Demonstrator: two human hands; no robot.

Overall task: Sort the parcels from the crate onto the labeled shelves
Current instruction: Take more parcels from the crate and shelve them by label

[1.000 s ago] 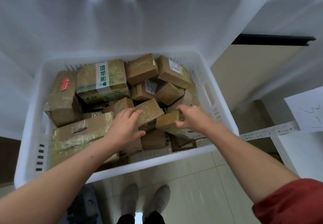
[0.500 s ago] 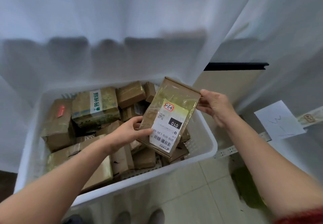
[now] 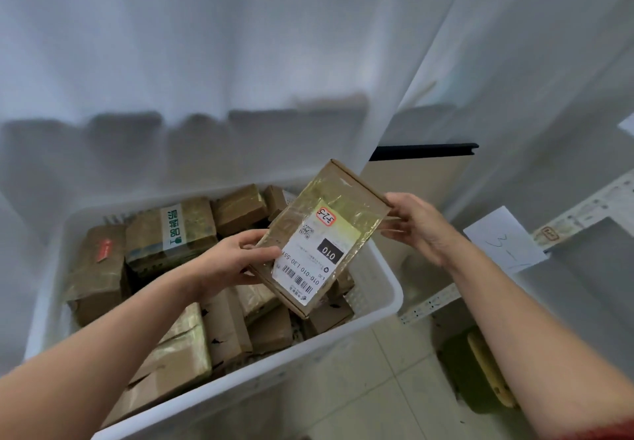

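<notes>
Hanging white curtains (image 3: 206, 45), tiled floor (image 3: 377, 388), perforated metal shelving (image 3: 600, 203)

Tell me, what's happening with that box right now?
Left hand and right hand both grip one flat parcel, label up, above the crate. More parcels inside. Shelf at right looks unobstructed.

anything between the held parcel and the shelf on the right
Nothing visible does. The left hand and right hand hold the parcel above the crate; only the right hand itself lies toward the shelf with the paper sign.

Red sleeve (image 3: 615, 434) on right arm (image 3: 521, 330)
</notes>
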